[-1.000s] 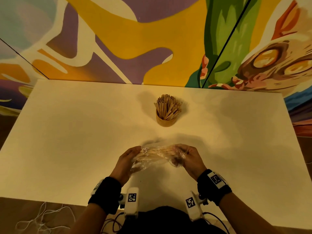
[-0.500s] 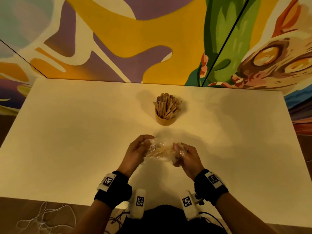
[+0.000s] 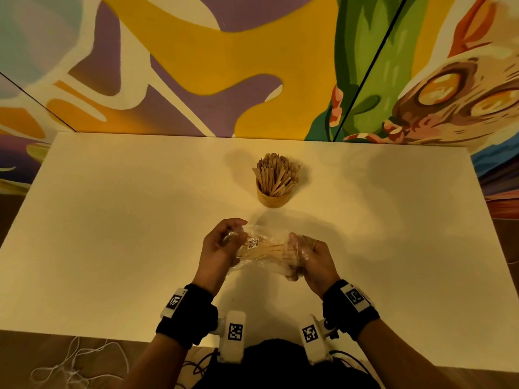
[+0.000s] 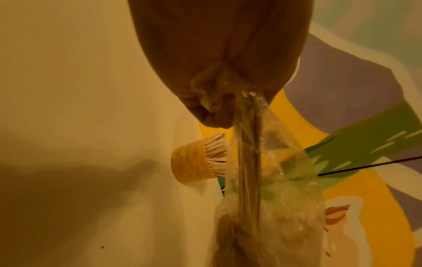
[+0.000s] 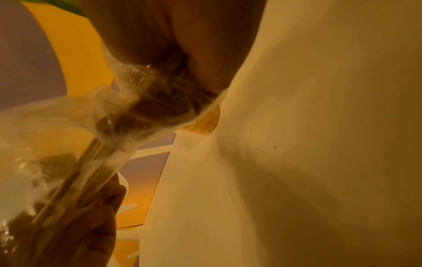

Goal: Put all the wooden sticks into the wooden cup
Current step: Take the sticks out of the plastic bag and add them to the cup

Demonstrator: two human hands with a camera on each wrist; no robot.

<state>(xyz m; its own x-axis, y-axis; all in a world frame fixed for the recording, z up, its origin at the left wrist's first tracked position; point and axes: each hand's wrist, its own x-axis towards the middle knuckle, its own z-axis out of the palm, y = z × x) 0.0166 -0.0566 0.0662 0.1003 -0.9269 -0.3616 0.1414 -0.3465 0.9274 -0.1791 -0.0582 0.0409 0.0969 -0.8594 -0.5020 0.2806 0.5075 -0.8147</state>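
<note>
White table fills most of the head view, painted mural wall behind it. Wooden cup stands upright toward the far middle of the table, already packed with wooden sticks fanning out above its rim. Nearer the person, held above the table, a clear plastic bag with more loose sticks inside, lying roughly crosswise. Left hand grips the bag's left end, fingers curled round bunched plastic; right hand grips the right end, fingers curled on it. Small white label on the bag near the left hand
</note>
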